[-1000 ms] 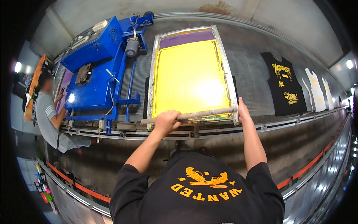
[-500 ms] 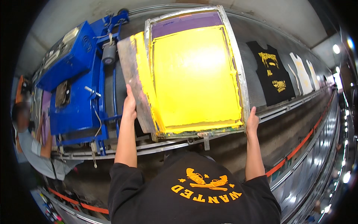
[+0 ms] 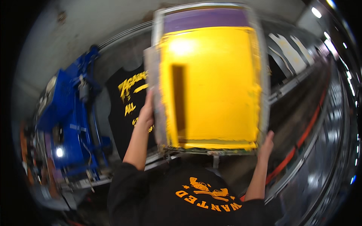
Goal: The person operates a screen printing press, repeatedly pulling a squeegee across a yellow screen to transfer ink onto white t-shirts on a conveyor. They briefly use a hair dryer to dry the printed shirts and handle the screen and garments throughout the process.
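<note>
I see a grey wall (image 3: 83,26), one long dark desk (image 3: 117,49), one blue machine (image 3: 73,137) and, raised over the desk, one metal frame (image 3: 261,64) holding yellow ink (image 3: 218,83). At least one black shirt (image 3: 124,101) and two white shirts (image 3: 288,52) lie there. The left hand (image 3: 147,113) clamps a grey board (image 3: 152,71) beside the frame; the right hand's (image 3: 266,147) grip at its corner I cannot tell.

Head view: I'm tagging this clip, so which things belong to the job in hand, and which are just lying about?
Apparently in the job:
yellow-inked printing screen
grey squeegee
yellow-printed black shirt

Apparently just around:
blue machine
orange rail
</note>
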### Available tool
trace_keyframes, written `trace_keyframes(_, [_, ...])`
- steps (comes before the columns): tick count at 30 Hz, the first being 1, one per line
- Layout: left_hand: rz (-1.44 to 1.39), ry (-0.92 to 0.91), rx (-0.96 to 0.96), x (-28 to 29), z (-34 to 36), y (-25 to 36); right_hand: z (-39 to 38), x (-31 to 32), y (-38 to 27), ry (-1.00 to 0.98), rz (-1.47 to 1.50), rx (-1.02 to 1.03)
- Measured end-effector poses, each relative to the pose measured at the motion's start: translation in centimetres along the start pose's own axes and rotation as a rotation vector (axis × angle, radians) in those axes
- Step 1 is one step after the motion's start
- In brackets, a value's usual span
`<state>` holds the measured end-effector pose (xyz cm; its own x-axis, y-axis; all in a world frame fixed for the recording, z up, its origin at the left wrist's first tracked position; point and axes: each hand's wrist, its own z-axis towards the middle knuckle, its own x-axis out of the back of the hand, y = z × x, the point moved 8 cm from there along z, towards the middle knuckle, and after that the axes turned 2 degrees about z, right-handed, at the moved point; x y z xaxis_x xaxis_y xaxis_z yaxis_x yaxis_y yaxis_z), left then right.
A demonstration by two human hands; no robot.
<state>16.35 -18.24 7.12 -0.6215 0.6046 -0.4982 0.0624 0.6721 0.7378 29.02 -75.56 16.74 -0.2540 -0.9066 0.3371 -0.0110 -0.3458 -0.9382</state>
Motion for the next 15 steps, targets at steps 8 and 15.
trace_keyframes(8, [-0.11,-0.326,0.009,-31.9,-0.1,-7.1,10.8,24.9,7.8,0.155,0.401,-0.145])
trace_keyframes(15, [-0.158,-0.463,0.063,-49.5,5.0,-15.5,18.3,34.6,10.6,0.234,0.406,-0.111])
